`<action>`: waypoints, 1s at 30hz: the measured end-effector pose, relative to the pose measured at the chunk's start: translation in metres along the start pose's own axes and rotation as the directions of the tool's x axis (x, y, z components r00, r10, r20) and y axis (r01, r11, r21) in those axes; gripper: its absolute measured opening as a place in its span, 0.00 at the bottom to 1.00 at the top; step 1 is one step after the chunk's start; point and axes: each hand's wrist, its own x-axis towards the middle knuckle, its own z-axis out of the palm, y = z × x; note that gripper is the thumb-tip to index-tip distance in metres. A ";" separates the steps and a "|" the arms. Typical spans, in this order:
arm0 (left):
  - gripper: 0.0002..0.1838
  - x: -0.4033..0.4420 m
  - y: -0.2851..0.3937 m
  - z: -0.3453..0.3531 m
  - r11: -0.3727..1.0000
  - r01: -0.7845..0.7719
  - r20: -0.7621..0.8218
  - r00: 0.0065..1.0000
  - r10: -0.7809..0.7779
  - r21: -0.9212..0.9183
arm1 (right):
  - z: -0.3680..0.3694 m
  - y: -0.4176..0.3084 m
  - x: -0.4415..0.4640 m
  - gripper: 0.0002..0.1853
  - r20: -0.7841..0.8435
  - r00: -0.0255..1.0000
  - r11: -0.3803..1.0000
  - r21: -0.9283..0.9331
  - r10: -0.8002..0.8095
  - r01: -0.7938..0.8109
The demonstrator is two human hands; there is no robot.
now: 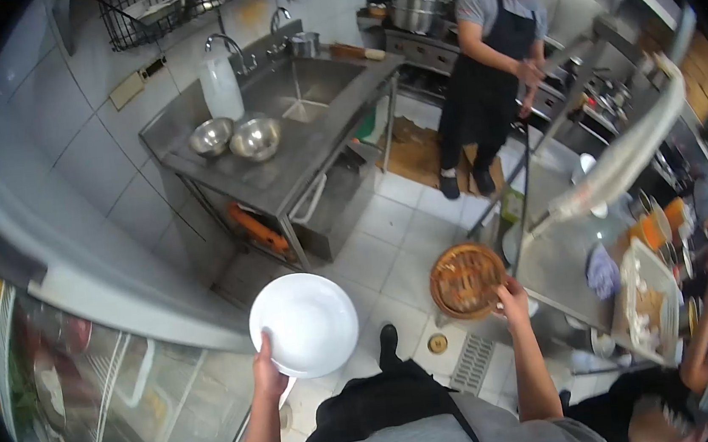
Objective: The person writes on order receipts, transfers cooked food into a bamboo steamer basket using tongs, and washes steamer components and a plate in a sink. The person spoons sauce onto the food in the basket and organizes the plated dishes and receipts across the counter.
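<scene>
The white plate [304, 325] is held at its lower left rim by the left hand [268, 370], closed on the edge with the thumb laid on top and the fingers hidden beneath; a level carry is called for, with the thumb confined to the rim so that the eating surface is left clean, and with the glass-fronted fridge [175, 400] just beside it avoided; the round brown dish [436, 285] is gripped at its right edge by the right hand [512, 299], closed on the rim, though how far the fingers are tucked underneath cannot be told; since brown strips are held in it, this dish should be borne flat and supported from below, and its rim should not be knocked against the steel table [559, 274] to its right.

By count, two steel bowls [211, 137] [256, 139] and one white jug [221, 90] are set on the counter [296, 154]; one plate and one brown dish are held, well apart; one person in a dark apron [489, 72] is seen standing beyond; one purple cloth [603, 272] and one white crate [631, 279] are placed at the table; one further person [707, 306] is partly seen at far right; the strips and the crate's contents cannot be reliably counted.
</scene>
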 end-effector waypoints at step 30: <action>0.33 0.301 0.160 0.234 0.771 -0.617 -0.530 0.713 0.460 -0.161 | 0.580 -0.413 0.544 0.44 0.846 0.113 -0.027 -0.149 -0.521 0.988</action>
